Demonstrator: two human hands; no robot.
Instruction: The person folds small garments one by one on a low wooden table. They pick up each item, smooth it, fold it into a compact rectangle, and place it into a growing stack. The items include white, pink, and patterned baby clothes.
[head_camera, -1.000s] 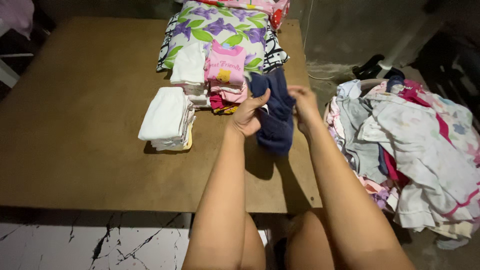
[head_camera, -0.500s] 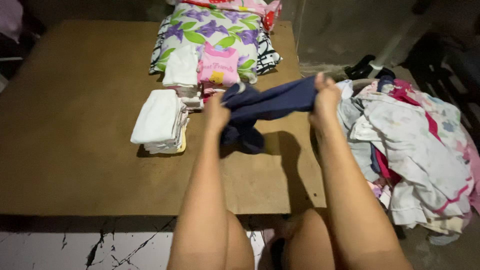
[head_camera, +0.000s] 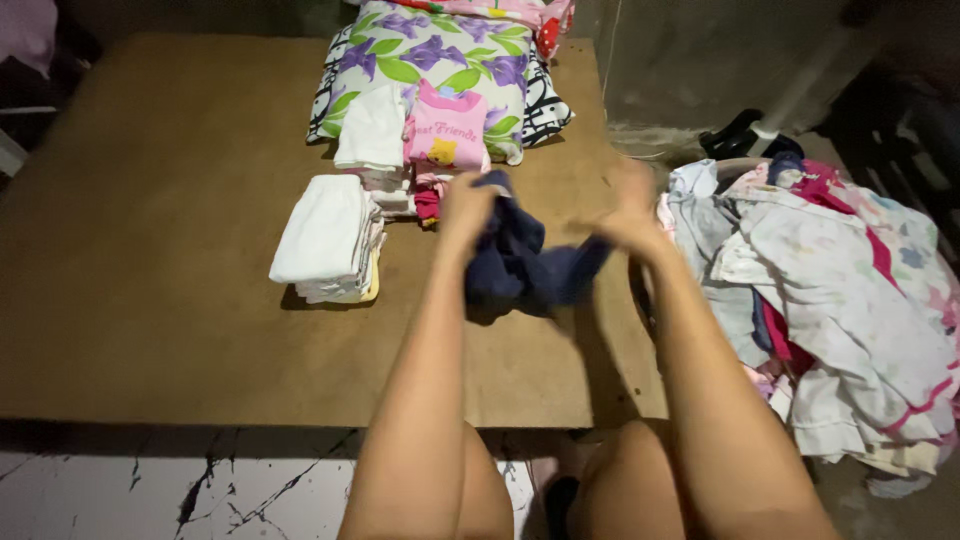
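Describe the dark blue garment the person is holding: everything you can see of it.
The dark blue garment is small, of soft, limp cloth, plain with no print visible. It is bunched and creased, not spread flat. The left hand grips its upper end and the right hand holds the other end, so it sags between them just above the brown table. Motion blur hides seams and its exact kind.

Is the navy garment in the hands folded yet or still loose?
Still loose: the navy garment hangs bunched and sagging between the left hand and right hand, held above the table, unlike the flat white stack.
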